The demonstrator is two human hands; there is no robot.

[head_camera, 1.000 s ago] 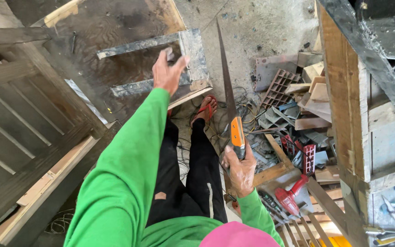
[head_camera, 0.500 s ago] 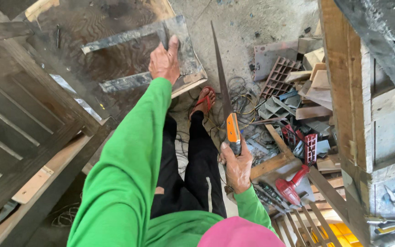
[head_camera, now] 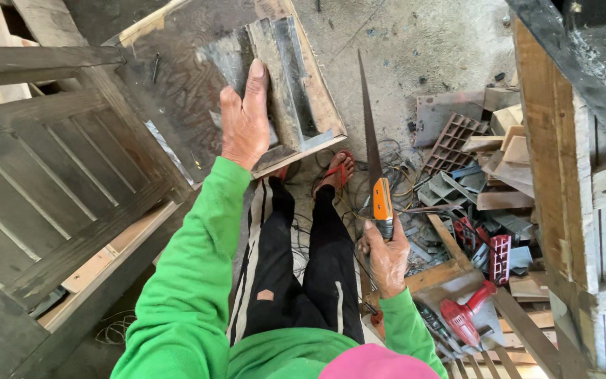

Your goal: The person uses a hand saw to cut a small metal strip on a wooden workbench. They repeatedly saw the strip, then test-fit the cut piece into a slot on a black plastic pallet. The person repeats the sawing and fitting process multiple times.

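Left hand [head_camera: 245, 121] flat on metal angle piece [head_camera: 285, 77]; right hand [head_camera: 386, 256] grips handsaw [head_camera: 373, 168] (orange handle).

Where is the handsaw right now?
The handsaw is at centre-right of the head view, held upright in the right hand by its orange handle, blade pointing away over the floor, just right of the sandalled foot.

Bright green long sleeves [head_camera: 191, 281], black trousers [head_camera: 296, 267] with pale side stripes, red flip-flop [head_camera: 337, 172], pink cap brim [head_camera: 376, 361]
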